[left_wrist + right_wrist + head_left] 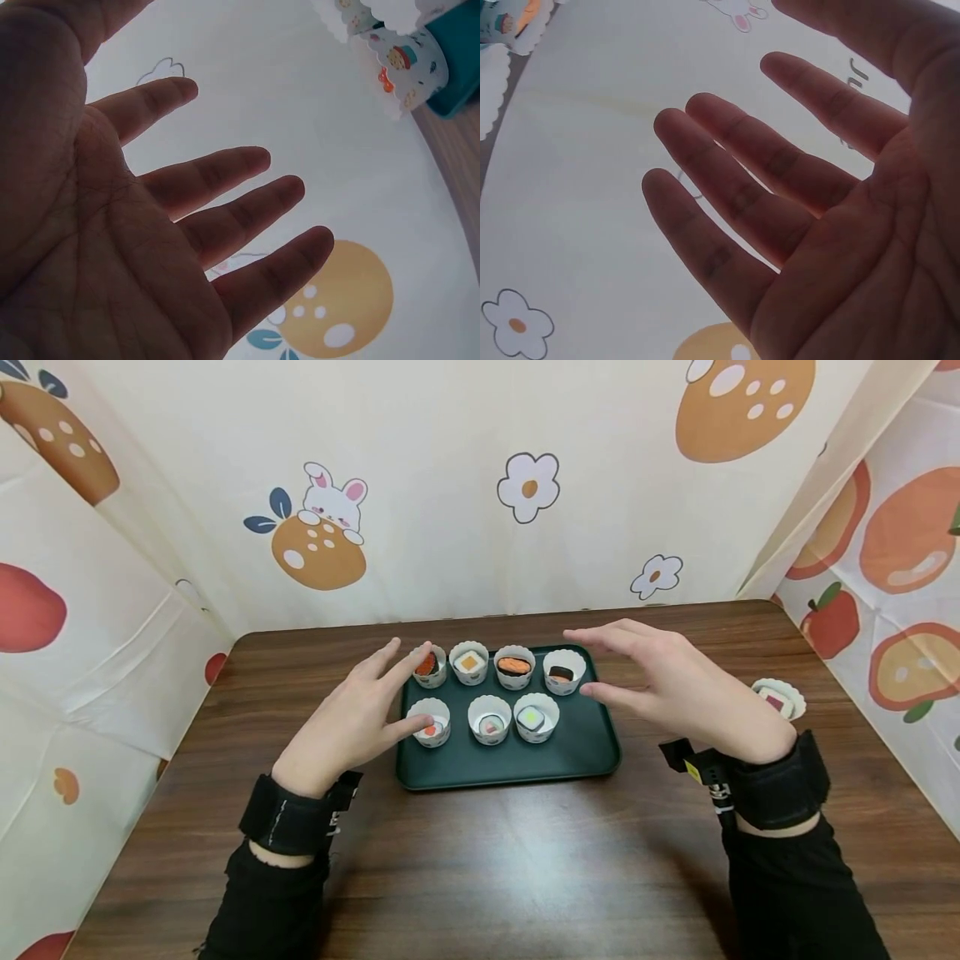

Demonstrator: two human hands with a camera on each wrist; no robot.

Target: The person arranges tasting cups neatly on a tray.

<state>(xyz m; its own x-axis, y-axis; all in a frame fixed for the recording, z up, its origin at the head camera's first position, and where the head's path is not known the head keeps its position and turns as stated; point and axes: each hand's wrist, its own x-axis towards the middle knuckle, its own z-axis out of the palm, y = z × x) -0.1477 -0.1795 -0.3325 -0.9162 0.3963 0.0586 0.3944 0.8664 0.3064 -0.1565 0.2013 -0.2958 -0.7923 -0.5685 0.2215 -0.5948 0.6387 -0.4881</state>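
A dark green tray (pixel 510 766) lies on the table, bearing several white scalloped paper cups in two rows. Small sushi pieces sit in them, among them an orange-topped piece (pixel 513 667) in the back row and a pale green-centred piece (pixel 531 718) in front. My left hand (pixel 341 722) is spread over the tray's left side, its thumb partly covering the front-left cup (pixel 431 732). My right hand (pixel 675 685) hovers at the tray's right side, fingers extended near the back-right cup (pixel 564 671). Both palms look bare in the wrist views.
One more paper cup (pixel 780 699) with a sushi piece stands on the brown wooden table (pixel 495 868), right of the tray beyond my right hand. Printed curtains (pixel 442 543) enclose the table at the back and both sides.
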